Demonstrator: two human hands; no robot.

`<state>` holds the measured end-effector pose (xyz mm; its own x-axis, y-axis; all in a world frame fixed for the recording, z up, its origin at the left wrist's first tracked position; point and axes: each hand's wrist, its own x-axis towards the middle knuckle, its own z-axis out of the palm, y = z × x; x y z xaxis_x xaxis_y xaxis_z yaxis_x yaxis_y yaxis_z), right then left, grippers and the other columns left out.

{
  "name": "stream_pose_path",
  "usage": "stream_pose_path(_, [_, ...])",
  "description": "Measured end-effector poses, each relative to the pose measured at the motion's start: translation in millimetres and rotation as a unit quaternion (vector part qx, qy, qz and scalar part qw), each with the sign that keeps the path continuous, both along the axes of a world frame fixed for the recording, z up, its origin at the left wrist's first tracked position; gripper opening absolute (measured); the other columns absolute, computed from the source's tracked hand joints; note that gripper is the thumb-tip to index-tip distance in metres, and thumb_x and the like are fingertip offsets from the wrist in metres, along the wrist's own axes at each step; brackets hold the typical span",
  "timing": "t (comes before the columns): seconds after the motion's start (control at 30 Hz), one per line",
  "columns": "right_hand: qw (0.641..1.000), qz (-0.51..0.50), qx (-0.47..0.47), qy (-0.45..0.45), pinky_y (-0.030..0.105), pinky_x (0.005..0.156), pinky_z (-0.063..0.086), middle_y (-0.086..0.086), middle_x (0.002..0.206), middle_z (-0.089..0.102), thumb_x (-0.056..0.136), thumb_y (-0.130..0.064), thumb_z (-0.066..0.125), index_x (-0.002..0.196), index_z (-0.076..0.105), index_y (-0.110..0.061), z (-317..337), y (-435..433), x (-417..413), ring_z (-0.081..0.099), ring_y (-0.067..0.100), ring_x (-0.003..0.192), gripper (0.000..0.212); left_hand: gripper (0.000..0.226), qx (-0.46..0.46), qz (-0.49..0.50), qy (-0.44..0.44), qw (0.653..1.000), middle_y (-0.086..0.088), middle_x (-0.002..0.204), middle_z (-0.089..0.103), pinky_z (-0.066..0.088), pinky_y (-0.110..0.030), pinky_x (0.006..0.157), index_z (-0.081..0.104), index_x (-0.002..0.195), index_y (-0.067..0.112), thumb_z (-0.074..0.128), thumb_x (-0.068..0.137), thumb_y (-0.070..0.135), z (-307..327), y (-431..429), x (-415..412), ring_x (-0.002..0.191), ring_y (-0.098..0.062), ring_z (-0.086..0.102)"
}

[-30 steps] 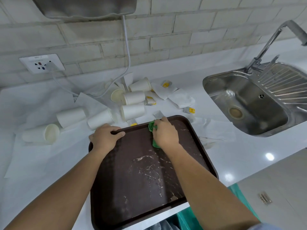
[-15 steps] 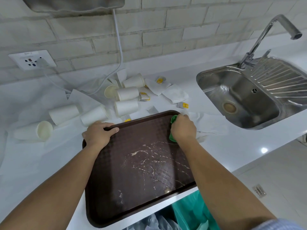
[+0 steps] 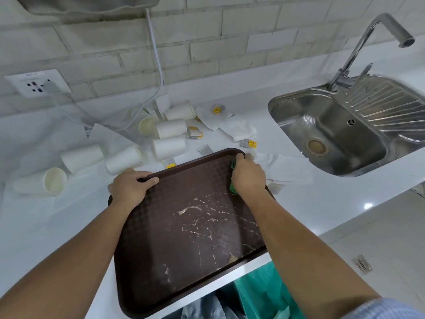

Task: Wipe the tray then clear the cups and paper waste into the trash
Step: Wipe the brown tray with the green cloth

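Here the brown tray (image 3: 184, 249) lay flat on the white table (image 3: 57, 226), its long axis running from the table's front edge away toward the brick wall, the far end leaning slightly to the right. Its near short edge sat right at the front edge of the table, above the green trash bag (image 3: 259, 293). Pale dried streaks crossed the middle of it.

The left hand (image 3: 131, 187) held the far left corner in a closed grip, thumb lying along the inside of the rim, the other fingers hidden behind the edge. The right hand (image 3: 248, 178) was at the far right corner, its grip curled round a green cloth (image 3: 232, 188) pressed onto the tray; only two small bits of cloth showed, the rest was covered by the hand.

Beyond the tray, paper cups (image 3: 169, 148) lay on their sides on the table, pointing different ways, mixed with crumpled napkins (image 3: 238, 127) and small yellow-labelled packets (image 3: 249, 143) whose print was too small to read. A steel sink (image 3: 322, 116) with a tap (image 3: 358, 47) stood to the right, cut off by the frame. The trash bag was cut off at the bottom, its contents hard to make out
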<state>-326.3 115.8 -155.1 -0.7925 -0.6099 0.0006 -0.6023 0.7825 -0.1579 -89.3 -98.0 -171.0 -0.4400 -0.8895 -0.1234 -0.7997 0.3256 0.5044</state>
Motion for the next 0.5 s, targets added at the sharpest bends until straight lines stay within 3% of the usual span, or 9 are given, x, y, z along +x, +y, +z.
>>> stream_pose_path(0.3, [1.000, -0.028, 0.011, 0.010, 0.034, 0.052, 0.034, 0.008, 0.102, 0.052, 0.085, -0.005, 0.053, 0.103, 0.050, -0.011, -6.9, 46.1, 20.3, 0.064, 0.034, 0.072, 0.019, 0.035, 0.014, 0.008, 0.003, 1.000, 0.010, 0.102, 0.061, 0.033, -0.044, 0.098, 0.077, 0.106, 0.040, 0.072, 0.083, 0.064, 3.1, 6.5, 1.4, 0.111, -0.023, 0.059])
stream_pose_path(0.5, [0.998, -0.062, -0.017, -0.001, 0.036, 0.054, 0.041, 0.008, 0.106, 0.050, 0.089, -0.008, 0.049, 0.105, 0.051, -0.011, -5.5, 58.9, 32.7, 0.060, 0.037, 0.075, 0.016, 0.020, 0.033, -0.007, 0.010, 0.999, 0.016, 0.093, 0.066, 0.041, -0.043, 0.096, 0.068, 0.084, 0.043, 0.073, 0.083, 0.062, 9.2, 5.9, 5.7, 0.104, -0.022, 0.062])
